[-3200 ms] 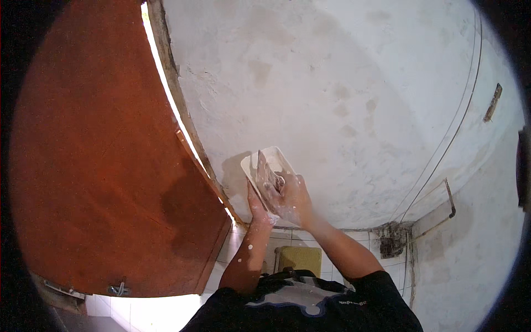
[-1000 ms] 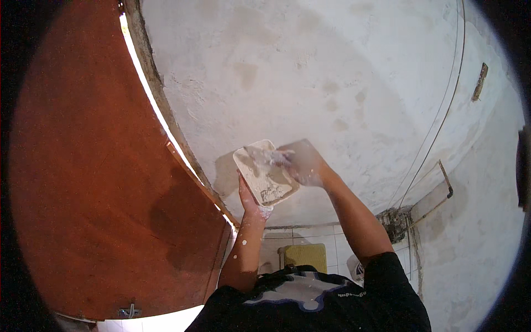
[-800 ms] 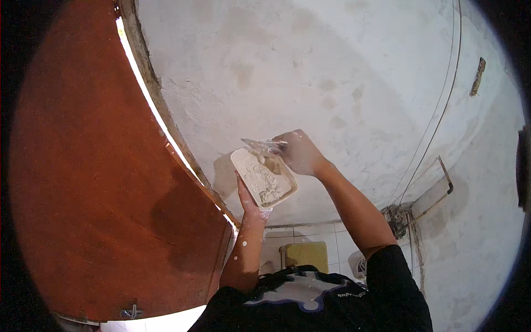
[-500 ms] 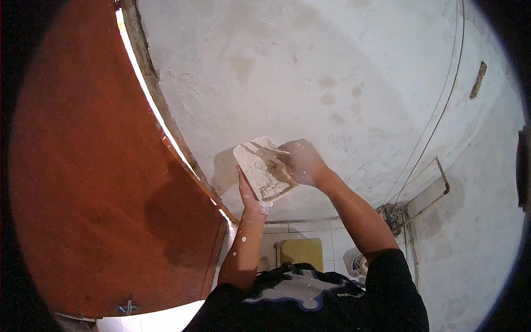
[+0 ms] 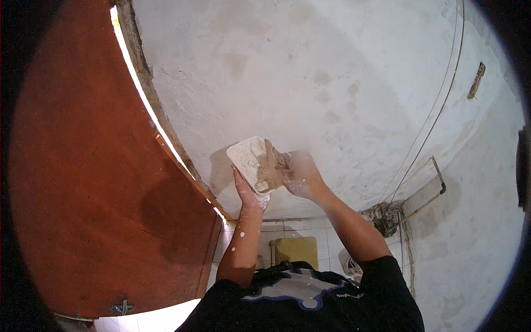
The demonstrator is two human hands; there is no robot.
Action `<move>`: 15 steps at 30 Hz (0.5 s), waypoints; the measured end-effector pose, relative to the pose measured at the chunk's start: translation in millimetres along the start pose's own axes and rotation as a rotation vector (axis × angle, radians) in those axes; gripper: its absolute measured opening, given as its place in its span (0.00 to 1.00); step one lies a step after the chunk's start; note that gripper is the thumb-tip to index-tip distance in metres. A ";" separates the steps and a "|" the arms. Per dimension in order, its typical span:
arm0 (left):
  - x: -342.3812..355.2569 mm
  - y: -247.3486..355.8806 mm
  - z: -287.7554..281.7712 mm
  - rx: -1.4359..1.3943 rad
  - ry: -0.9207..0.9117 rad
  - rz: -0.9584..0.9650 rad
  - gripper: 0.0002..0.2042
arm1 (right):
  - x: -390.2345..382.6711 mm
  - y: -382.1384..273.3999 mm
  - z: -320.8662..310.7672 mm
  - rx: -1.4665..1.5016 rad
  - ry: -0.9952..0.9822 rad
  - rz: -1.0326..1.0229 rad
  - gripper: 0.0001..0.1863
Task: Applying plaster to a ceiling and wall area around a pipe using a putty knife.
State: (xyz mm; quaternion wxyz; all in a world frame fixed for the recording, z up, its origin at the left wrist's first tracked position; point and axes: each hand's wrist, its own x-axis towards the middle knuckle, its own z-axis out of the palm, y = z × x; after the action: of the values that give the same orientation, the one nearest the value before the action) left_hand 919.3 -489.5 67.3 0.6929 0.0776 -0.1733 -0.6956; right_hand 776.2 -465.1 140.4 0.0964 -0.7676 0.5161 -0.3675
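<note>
A shallow rectangular tray (image 5: pixel 235 148) of pale, wet plaster (image 5: pixel 248 160) is tilted in front of the wall. My left hand (image 5: pixel 246 191) supports it from below and the left side, fingers closed around its underside and partly hidden. On the tray's right side, my right hand (image 5: pixel 301 174) grips a putty knife (image 5: pixel 270 157), its blade over the plaster. That hand's fingers are partly hidden and in shadow, and the knife's handle does not show. White plaster smears and spots mark my left wrist and forearm.
A plastered wall (image 5: pixel 343 66) with damp-looking patches stands ahead. To the left is a reddish-brown door (image 5: pixel 94 182). Below are a yellow-topped stool (image 5: pixel 296 252), a bucket-like container (image 5: pixel 349 265) and floor tiles (image 5: pixel 332 238). A pipe (image 5: pixel 426 210) runs along the right wall.
The putty knife has turned and come down over the plaster, its blade now broadside along the tray's right side. My right hand has turned with it, while the tray stays nearly in place.
</note>
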 end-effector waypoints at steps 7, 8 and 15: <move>-2.6 0.8 4.9 0.100 -0.016 -0.008 0.30 | 13.2 -17.0 -16.0 0.316 -0.033 0.100 0.12; -2.8 1.0 6.5 0.101 -0.018 -0.006 0.30 | 12.6 -16.5 -16.8 0.386 -0.024 0.102 0.12; -5.7 -1.8 10.4 0.043 -0.053 -0.058 0.29 | 18.9 12.2 -9.7 -0.018 -0.093 -0.127 0.11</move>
State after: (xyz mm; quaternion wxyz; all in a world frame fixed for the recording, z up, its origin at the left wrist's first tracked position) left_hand 914.1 -482.6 75.6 0.6659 0.0792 -0.2042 -0.7131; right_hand 764.6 -484.6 149.7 0.0896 -0.8160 0.4645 -0.3322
